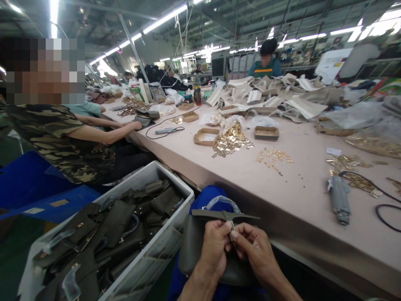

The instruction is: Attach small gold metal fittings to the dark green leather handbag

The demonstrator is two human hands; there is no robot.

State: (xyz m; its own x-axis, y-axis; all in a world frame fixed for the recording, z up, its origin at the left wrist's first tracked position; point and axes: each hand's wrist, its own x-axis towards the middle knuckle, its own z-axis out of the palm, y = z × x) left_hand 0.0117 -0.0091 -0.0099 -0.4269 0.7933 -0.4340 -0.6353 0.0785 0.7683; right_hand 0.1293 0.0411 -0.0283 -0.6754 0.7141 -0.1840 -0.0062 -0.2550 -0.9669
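A dark olive handbag [191, 244] rests on my lap, its top edge towards the table and a plastic-wrapped handle [223, 200] behind it. Between my hands is a narrow strap of the bag with a small, pale-edged metal fitting [232, 226] on it. My left hand [213, 244] pinches the strap at the fitting with thumb and forefinger. From the other side, my right hand [253, 243] closes its thumb and fingers on the same spot. The fingers partly cover the fitting, so its exact shape is hidden.
To my left stands a grey crate [158, 255] of similar olive bags. The table [194, 161] bears heaps of gold metal pieces [233, 140], cardboard trays [206, 136] and a corded grey power tool [340, 200]. A person in camouflage [59, 138] sits at left; another [266, 62] sits opposite.
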